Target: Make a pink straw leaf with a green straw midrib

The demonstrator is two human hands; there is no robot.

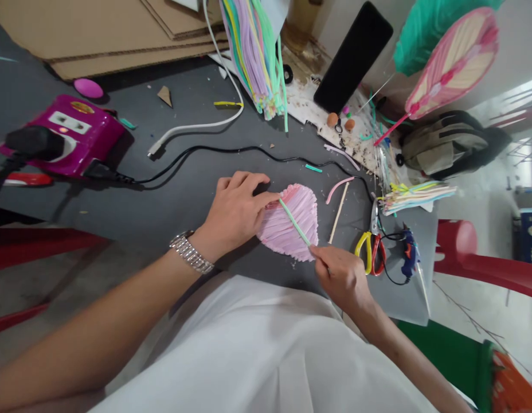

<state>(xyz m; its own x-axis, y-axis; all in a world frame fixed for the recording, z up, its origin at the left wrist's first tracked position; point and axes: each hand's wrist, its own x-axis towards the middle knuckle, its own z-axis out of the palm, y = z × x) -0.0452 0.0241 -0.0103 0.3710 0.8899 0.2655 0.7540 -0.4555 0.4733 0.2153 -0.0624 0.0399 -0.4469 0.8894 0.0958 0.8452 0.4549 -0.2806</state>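
A pink and lilac ribbed pad (pixel 287 229) with a rounded outline lies on the grey table near its front edge. Across it runs a thin mint-green strip (pixel 295 222), slanting from upper left to lower right. My left hand (pixel 242 209), with a metal watch on the wrist, rests at the pad's left side; its fingers are apart and one fingertip touches the strip's upper end. The strip's lower end is pinched between the thumb and finger of my right hand (pixel 340 269), at the pad's lower right edge.
Scissors (pixel 369 252) and a blue glue gun (pixel 410 255) lie to the right. A black cable (pixel 249 148) crosses behind the pad. At the left sits a purple power box (pixel 83 135). Colourful stems (pixel 257 57), cardboard (pixel 132 34) and a phone (pixel 354 57) are at the back.
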